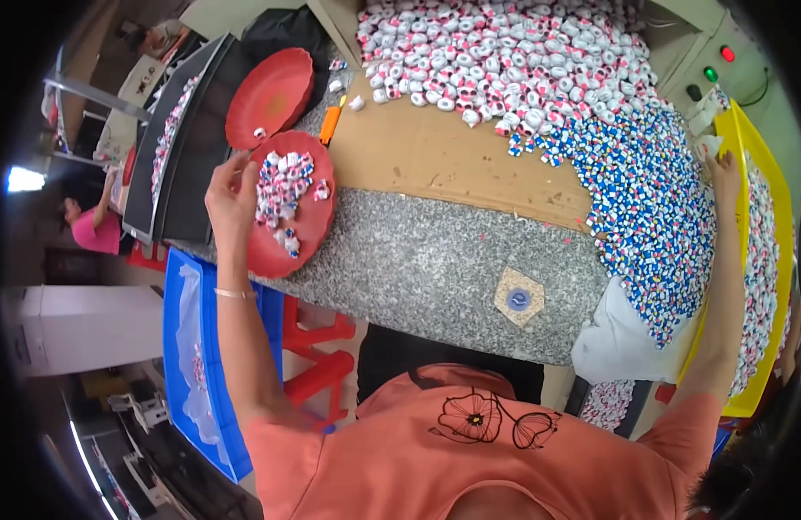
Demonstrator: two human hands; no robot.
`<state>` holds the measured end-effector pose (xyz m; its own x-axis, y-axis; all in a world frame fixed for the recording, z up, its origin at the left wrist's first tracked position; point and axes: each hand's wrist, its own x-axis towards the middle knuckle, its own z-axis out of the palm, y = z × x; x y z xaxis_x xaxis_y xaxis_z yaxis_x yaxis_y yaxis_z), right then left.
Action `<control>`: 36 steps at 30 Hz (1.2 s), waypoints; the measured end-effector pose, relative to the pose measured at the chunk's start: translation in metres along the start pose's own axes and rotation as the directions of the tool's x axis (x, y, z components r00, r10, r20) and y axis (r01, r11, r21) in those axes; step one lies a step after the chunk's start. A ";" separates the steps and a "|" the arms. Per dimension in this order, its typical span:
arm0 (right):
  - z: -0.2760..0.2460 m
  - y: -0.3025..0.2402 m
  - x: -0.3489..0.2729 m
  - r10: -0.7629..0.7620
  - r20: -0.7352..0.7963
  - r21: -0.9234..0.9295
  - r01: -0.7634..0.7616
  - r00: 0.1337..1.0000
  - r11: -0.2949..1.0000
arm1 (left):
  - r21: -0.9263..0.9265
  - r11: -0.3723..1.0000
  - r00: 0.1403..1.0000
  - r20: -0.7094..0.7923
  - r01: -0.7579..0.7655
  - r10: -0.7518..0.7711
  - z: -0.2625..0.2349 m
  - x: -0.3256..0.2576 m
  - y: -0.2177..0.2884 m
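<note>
My left hand (pixel 230 198) is closed at the left rim of a scalloped red plate (pixel 320 227), thumb and fingers drawn together there. White, pink and blue small pieces (pixel 283 182) lie on that plate. Beyond it a second red plate (pixel 270 100) carries one white piece. Far out to the right, my right hand (pixel 723 173) has its fingers bent beside the rim of a yellow crate (pixel 736 139), near some white material (pixel 705 146). Whatever those fingers hold is too small to make out. A wide heap of tiny blue-and-white pieces (pixel 647 208) spreads beside that forearm.
A big pile of white and pink pieces (pixel 504 56) rises at the back on cardboard (pixel 452 156). An orange cutter (pixel 331 121) lies by the plates. A white cloth (pixel 621 334) hangs at the front edge. Red stool (pixel 318 373) and blue crate (pixel 177 347) stand below left.
</note>
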<state>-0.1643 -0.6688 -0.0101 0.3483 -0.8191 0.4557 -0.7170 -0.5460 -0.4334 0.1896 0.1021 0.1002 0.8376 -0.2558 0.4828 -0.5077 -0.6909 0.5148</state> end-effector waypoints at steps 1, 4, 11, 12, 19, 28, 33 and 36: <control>-0.021 -0.022 -0.023 -0.029 -0.017 0.026 0.030 0.999 0.999 | -0.027 0.997 0.997 -0.025 0.070 -0.071 0.006 0.022 -0.028; -0.085 -0.103 -0.110 -0.231 -0.023 0.362 0.223 0.973 0.905 | 0.261 0.932 0.968 -0.033 0.250 -0.250 0.026 0.086 -0.109; -0.130 -0.285 -0.223 -0.364 0.456 0.470 0.128 0.812 0.873 | -0.645 0.546 0.831 0.286 0.535 -0.477 0.081 0.122 -0.199; -0.123 -0.305 -0.228 -0.408 0.447 0.488 0.165 0.796 0.857 | -0.653 0.526 0.821 0.288 0.545 -0.493 0.084 0.120 -0.198; -0.050 -0.456 -0.235 -0.753 0.451 0.709 0.321 0.479 0.628 | -0.459 0.787 0.878 -0.032 0.411 -0.477 0.046 0.125 -0.139; 0.058 -0.697 -0.289 -0.959 -0.017 0.830 0.538 0.283 0.144 | -0.830 0.443 0.919 0.190 0.338 -0.345 0.012 0.100 -0.082; 0.075 -0.730 -0.289 -0.948 0.312 0.796 0.529 0.057 0.294 | -0.733 0.658 0.984 0.103 0.172 -0.143 0.020 0.081 -0.065; 0.071 -0.720 -0.281 -0.942 0.328 0.834 0.446 0.071 0.324 | -0.811 0.525 0.962 0.165 0.258 -0.218 0.022 0.077 -0.066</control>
<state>0.2974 -0.0579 0.1189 0.8980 0.3990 0.1856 0.4271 -0.6889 -0.5857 0.2923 0.1125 0.0878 0.9496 -0.2071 0.2351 -0.2140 0.1193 0.9695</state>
